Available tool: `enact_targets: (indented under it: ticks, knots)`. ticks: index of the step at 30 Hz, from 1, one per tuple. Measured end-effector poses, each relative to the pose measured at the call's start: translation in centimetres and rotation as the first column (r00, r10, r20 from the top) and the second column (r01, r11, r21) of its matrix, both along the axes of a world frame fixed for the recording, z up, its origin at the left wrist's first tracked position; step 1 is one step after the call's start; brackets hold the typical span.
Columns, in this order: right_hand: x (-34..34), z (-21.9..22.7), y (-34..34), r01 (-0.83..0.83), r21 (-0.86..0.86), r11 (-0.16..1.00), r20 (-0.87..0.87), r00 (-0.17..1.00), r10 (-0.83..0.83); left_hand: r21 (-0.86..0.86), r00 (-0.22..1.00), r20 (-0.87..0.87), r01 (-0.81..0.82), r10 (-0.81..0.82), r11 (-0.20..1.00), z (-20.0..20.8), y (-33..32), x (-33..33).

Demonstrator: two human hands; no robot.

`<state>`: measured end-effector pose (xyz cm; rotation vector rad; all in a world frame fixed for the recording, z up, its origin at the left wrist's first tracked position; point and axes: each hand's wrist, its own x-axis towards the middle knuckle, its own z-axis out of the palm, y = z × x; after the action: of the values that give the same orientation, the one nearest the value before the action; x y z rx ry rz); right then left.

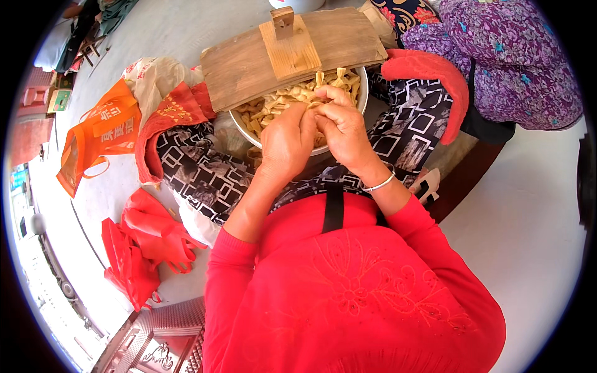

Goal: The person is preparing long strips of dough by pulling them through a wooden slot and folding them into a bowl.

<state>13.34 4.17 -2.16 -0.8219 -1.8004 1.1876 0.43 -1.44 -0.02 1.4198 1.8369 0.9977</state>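
Pinching a small piece (pixel 313 104), left hand (pixel 289 133) and right hand (pixel 346 129) meet at the bowl (pixel 365 93). Bumping the board (pixel 239 69) could spill others.

Hands (pixel 287 138) (pixel 346 132) close together, fingers (pixel 334 94) bent

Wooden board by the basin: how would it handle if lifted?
Probably stiff: the wooden board looks like solid planking. Possibly awkward to balance, with a block standing near its far edge. Unlikely to roll, given its broad, flat shape.
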Motion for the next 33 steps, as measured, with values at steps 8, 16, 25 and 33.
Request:
enact_targets:
  ticks: [8,16,25,33]
  knots:
    - [0.5,-0.6,1.8,0.064,-0.087,0.994,-0.117,0.99,-0.074,-0.162,0.663,0.738,-0.004,0.124,0.987,-3.0,-3.8,-0.4]
    - [1.8,2.1,5.9,-0.094,0.009,0.995,0.014,0.995,0.094,0.155,0.959,-0.277,0.11,-0.063,0.982,0.2,-2.5,-3.4]
    - [1.2,3.9,8.7,-0.413,-0.525,0.744,-0.001,0.875,0.485,-0.097,0.852,0.478,0.296,-0.216,0.95,0.8,2.4,-5.8]
    - [-1.6,2.6,10.8,-0.164,-0.35,0.922,-0.005,0.985,0.173,-0.096,0.8,0.599,0.029,0.035,0.995,-1.5,7.2,-8.6]
